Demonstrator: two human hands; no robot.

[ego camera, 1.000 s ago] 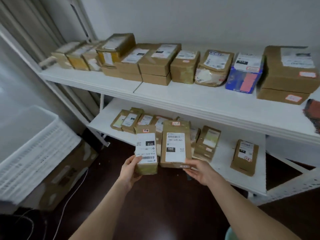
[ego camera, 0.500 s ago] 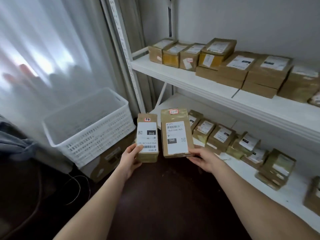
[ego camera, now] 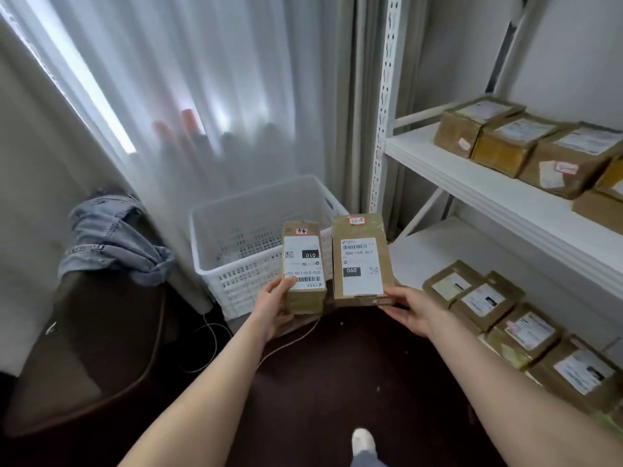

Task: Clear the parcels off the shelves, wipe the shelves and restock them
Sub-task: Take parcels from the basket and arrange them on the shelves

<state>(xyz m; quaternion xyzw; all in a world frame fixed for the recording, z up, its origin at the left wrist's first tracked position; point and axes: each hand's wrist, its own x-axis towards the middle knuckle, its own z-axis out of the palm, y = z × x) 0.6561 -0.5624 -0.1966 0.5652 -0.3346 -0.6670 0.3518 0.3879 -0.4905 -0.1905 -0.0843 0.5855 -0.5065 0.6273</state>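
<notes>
The 2 parcels are held side by side in the air, labels up, just in front of the white basket (ego camera: 232, 281) and above the dark floor. The smaller parcel (ego camera: 305, 267), marked 010, sits in the left hand (ego camera: 273, 306), whose thumb lies on the label's lower corner while the fingers curl beneath. The larger parcel (ego camera: 360, 261), marked 060, rests on the right hand (ego camera: 409, 306), its near end pinched between the thumb on top and the fingers below.

Both look like stiff taped cardboard, probably light, since each is carried by one end alone. The tape may be slick, so a hold across the short end, with fingers under the base, seems safest. The step in hand seems to be dropping them into the basket.

To the right, the upper shelf (ego camera: 455, 170) carries a row of boxes (ego camera: 505, 143), and the lower shelf (ego camera: 438, 241) holds more packets (ego camera: 488, 301). A denim garment (ego camera: 108, 237) lies at the left.
</notes>
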